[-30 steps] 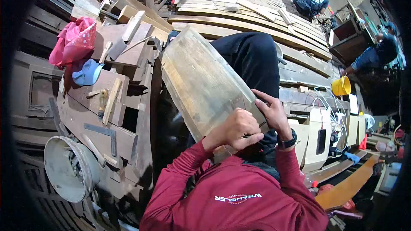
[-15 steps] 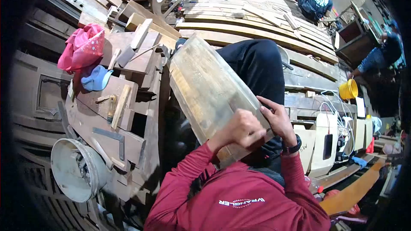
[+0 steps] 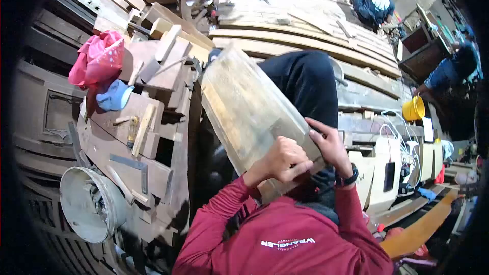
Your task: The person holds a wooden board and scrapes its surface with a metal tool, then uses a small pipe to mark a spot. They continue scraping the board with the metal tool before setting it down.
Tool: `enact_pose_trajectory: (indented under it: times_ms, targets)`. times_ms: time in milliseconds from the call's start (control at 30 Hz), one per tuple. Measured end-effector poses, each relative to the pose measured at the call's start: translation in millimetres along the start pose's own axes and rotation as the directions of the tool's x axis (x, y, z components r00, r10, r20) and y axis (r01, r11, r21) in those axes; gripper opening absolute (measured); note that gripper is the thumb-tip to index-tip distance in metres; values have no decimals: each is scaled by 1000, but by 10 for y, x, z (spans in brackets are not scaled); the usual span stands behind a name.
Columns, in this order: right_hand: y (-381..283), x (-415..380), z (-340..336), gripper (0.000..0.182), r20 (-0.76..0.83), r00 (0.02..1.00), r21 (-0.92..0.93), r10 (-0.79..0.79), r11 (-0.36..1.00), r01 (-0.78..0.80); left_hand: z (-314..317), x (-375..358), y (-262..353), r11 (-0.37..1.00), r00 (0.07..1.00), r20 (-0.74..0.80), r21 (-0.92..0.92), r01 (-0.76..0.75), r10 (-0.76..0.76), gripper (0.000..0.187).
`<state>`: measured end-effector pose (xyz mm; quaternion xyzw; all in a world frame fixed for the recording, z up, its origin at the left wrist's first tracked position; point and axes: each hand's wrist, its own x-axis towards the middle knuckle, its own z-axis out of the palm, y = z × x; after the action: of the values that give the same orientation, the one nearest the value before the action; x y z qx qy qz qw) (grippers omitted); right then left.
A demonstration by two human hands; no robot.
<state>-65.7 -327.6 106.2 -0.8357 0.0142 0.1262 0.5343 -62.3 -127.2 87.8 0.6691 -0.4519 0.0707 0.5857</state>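
A long wooden panel (image 3: 239, 107) with bevelled edges lies tilted across my lap, its near end against my torso. My left hand (image 3: 284, 160) is closed in a fist low on the panel's face, thumb stretched along the side. Whatever its fingers may hold is hidden beneath them. A dark patch, perhaps shadow, shows just beyond the knuckles. With a watch on its wrist, my right hand (image 3: 330, 145) grips the panel's right edge near the lower end, the thumb over the top.
On the left bench (image 3: 102, 137) are a chisel (image 3: 132, 130), a metal square (image 3: 137, 165), a mallet (image 3: 149, 70) and a pink cloth (image 3: 99, 58). A white bucket (image 3: 91, 203) stands below. Other people (image 3: 374, 5) work at the far right, near a yellow bucket (image 3: 413, 108). Planks (image 3: 305, 38) cover the floor ahead.
My left fist has slid slightly left and down the panel, toward my body. The right hand keeps its hold on the edge, and the panel has hardly moved.
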Motion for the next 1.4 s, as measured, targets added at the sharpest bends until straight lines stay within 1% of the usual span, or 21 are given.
enact_pose_trajectory:
  times_ms: [100, 167, 233, 300, 333, 400, 533, 567, 633, 700, 733, 800, 833, 900, 933, 1033, 1100, 1133, 1167, 1233, 1400]
  targets:
    - [57, -13, 35, 39, 14, 999, 54, 47, 997, -48, 33, -28, -79, 977, 993, 103, 212, 38, -61, 27]
    - [151, -2, 66, 39, -32, 997, 35, -66, 997, 67, 46, -60, -366, 928, 989, -55, 340, 151, -140, 29]
    - [80, -11, 40, 39, -10, 1000, 12, -30, 999, 30, -62, -42, -382, 944, 990, -102, 304, 126, -99, 25]
    - [45, -35, 20, 39, -1, 1000, 23, 27, 999, -27, -25, -17, -185, 997, 997, -80, 77, 29, -23, 25]
    - [81, -20, 22, 39, 6, 1000, 41, 31, 999, -31, -41, -8, -87, 998, 999, 40, 54, 19, -21, 25]
    - [99, -9, 54, 39, 20, 999, 124, 46, 991, -48, -51, -11, -132, 988, 999, 10, 151, 42, -44, 26]
    - [109, -14, 55, 39, -30, 996, 36, -87, 996, 88, -149, -45, -338, 966, 989, -42, 212, 149, -143, 26]
    - [141, -10, 46, 39, 4, 1000, 82, -17, 997, 17, -141, -46, -332, 961, 984, -31, 213, 179, -176, 26]
    - [29, -31, 23, 39, 12, 1000, 19, 17, 1000, -18, -22, 8, -48, 998, 998, 42, 45, 55, -57, 23]
    - [134, -5, 53, 39, -20, 997, 7, -75, 997, 75, 37, 1, 14, 993, 995, 75, 104, 52, -60, 23]
    - [98, -20, 37, 40, 22, 998, 68, 62, 996, -64, 29, -20, -99, 978, 995, 41, 192, 84, -93, 22]
    - [141, -16, 69, 39, -16, 999, 43, -52, 998, 53, -24, -2, -365, 934, 984, -52, 311, 177, -170, 22]
    - [150, 19, 97, 39, -54, 986, 57, -157, 985, 160, -20, -4, -342, 961, 991, -37, 243, 133, -128, 23]
    - [-19, -27, 2, 39, 9, 1000, -62, 30, 998, -29, -36, 59, -180, 994, 999, -11, 104, 39, -38, 24]
    - [8, -30, 11, 40, 13, 1000, -2, 2, 1000, -2, -23, 108, -68, 999, 997, 75, 25, 29, -30, 25]
    - [55, -20, 18, 40, 36, 997, 50, 71, 996, -73, 59, 128, -239, 972, 996, 52, 226, 60, -73, 28]
    - [133, 16, 73, 39, -16, 999, 82, -42, 996, 44, 34, 138, -299, 959, 995, 21, 270, 85, -95, 29]
    - [108, 42, 101, 39, -79, 975, -22, -209, 978, 208, 19, 192, -314, 953, 995, 3, 289, 92, -97, 29]
    - [55, -18, 19, 39, -4, 1000, 3, 30, 1000, -30, -8, 188, -275, 984, 998, 49, 178, 29, -38, 27]
    - [111, -1, 30, 39, -3, 999, 1, -51, 999, 51, -38, 243, -106, 1000, 996, 85, 8, -14, 13, 24]
    - [139, 4, 30, 40, 2, 1000, 15, -29, 999, 29, -52, 158, -477, 983, 997, -65, 177, 38, -27, 23]
